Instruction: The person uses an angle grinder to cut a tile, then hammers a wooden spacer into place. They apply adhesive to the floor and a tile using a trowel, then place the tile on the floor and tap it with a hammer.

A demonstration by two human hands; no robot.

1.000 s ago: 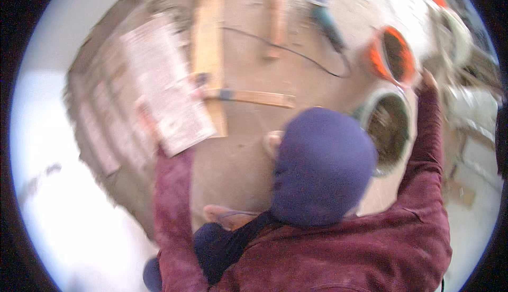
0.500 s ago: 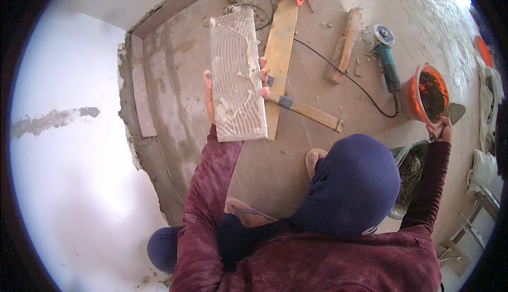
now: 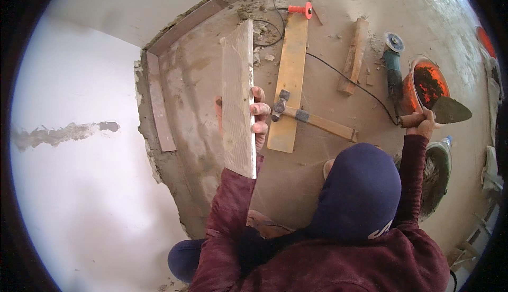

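Observation:
My left hand (image 3: pixel 258 116) is closed around a long, narrow tile strip (image 3: pixel 236 101), held upright above the floor and tilted nearly edge-on. Fine grooves run along its pale, dusty face. Fingers wrap its right edge, and part of the hand shows on the other side. At the right, my right hand (image 3: pixel 422 127) grips the handle of a trowel (image 3: pixel 452 110). Its pointed metal blade is turned to the right, over the near rim of an orange bucket (image 3: pixel 409 95) with dark mortar inside.
A hammer (image 3: pixel 323 123) lies partly across a yellowish board (image 3: pixel 291 64). Beyond are a red-handled tool (image 3: pixel 300 10), a wood block (image 3: pixel 353 59) and an angle grinder (image 3: pixel 392 72) with a trailing cord. A second bucket (image 3: pixel 447 167) stands near my right arm. A strip (image 3: pixel 161 101) lines the left wall.
The tile strip has turned from showing its broad ridged face to nearly edge-on. The trowel has swung up from the bucket's near side, its blade now in fuller view. The whole view has shifted slightly.

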